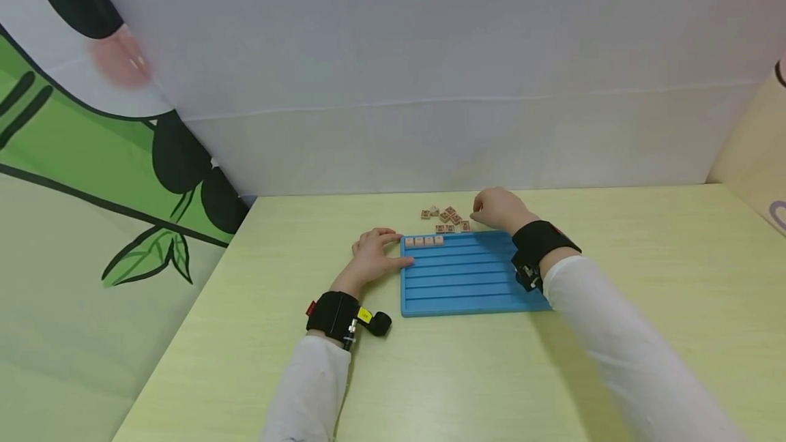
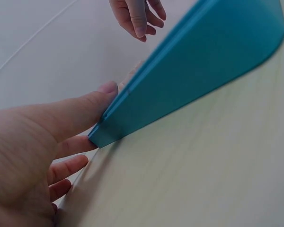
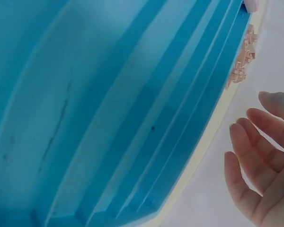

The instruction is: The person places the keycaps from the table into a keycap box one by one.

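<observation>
One tray [image 1: 457, 294] holds four tiles [image 1: 419, 242] — left hand [image 1: 373, 256] touching, right hand [image 1: 500, 209] apart.

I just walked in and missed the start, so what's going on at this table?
A person is at a blue grooved tray. Their left hand touches its left edge. Their right hand is over by the far edge, near a loose cluster of small tiles, with nothing visible in its fingers. So far, a row of four tiles sits at the left end of the farthest groove.
</observation>
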Action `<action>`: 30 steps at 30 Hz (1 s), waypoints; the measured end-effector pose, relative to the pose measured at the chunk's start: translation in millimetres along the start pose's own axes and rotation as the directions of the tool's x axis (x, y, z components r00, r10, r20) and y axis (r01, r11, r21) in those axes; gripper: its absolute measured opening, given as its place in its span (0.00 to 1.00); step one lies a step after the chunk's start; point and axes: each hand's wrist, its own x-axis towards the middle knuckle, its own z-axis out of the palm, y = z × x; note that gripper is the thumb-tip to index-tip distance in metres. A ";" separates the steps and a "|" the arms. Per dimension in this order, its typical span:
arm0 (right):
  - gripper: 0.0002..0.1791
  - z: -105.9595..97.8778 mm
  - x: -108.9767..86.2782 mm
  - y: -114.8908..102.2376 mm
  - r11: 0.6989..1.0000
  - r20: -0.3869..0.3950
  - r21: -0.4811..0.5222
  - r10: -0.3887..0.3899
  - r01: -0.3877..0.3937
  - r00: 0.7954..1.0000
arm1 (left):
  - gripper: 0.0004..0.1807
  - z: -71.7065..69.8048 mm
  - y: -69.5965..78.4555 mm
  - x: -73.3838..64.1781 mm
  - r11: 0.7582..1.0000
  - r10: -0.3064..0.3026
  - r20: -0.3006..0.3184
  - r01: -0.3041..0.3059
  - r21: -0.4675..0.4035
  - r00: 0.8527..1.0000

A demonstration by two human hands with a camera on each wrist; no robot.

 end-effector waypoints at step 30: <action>0.11 27.3 -6.4 -26.0 0.993 0.049 -0.066 0.106 -0.103 0.993 | 0.35 -2.9 -5.0 -11.9 1.000 0.020 0.030 -0.020 -0.011 0.999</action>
